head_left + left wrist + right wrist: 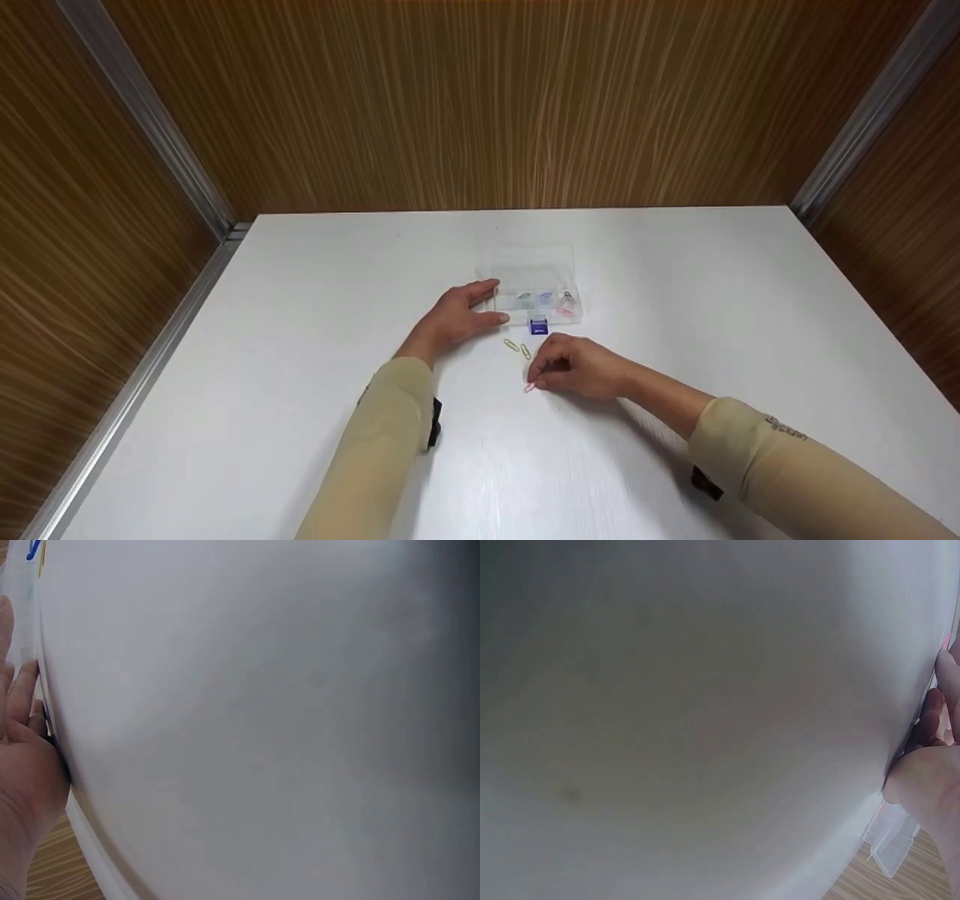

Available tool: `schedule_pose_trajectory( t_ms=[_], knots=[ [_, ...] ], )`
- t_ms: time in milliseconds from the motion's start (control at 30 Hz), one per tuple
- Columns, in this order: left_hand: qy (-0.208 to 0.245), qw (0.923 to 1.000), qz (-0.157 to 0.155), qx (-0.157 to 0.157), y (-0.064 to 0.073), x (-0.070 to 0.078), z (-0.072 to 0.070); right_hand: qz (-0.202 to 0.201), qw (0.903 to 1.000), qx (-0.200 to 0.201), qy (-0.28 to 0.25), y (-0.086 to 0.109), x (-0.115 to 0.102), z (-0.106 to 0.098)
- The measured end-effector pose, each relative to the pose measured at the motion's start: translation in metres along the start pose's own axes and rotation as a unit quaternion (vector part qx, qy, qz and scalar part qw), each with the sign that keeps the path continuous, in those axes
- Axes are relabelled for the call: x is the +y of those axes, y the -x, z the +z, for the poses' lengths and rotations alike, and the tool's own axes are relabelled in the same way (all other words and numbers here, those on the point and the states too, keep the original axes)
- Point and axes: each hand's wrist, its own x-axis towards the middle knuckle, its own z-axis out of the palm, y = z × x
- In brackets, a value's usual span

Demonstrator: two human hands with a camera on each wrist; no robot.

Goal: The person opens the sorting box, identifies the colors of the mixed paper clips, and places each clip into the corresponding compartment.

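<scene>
A clear plastic compartment box (pixel 517 316) stands on the white table with its transparent lid (pixel 533 259) raised at the back. My left hand (pixel 457 315) holds the box's left end, thumb at the front wall and fingers toward the back. Inside are a green paper clip (pixel 524 296), a blue paper clip (pixel 545 298), and pink and dark clips at the right. My right hand (pixel 589 367) pinches a pink paper clip (pixel 529 388) at the tabletop between thumb and fingertips. Two yellow paper clips (pixel 511 345) lie between the hands, in front of the box.
A blue latch (pixel 538 327) juts from the box's front. The white table (pixel 300 300) is bounded by wood-grain panels (pixel 480 105) at the back and both sides, with metal framing (pixel 150 375) along the left edge.
</scene>
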Motion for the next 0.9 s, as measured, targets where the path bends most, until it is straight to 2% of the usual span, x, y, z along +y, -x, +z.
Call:
schedule_pose_trajectory(
  t_ms=[667, 900],
  knots=[
    [-0.005, 1.0000, 0.004, -0.003, -0.0012, -0.0020, 0.0004, -0.010, 0.9999, 0.000, 0.003, 0.0002, 0.0009, 0.0006],
    [0.028, 0.9996, -0.002, -0.001, -0.0030, -0.0031, 0.0012, -0.012, 0.9999, -0.005, -0.006, 0.0003, 0.0007, -0.0001]
  ],
)
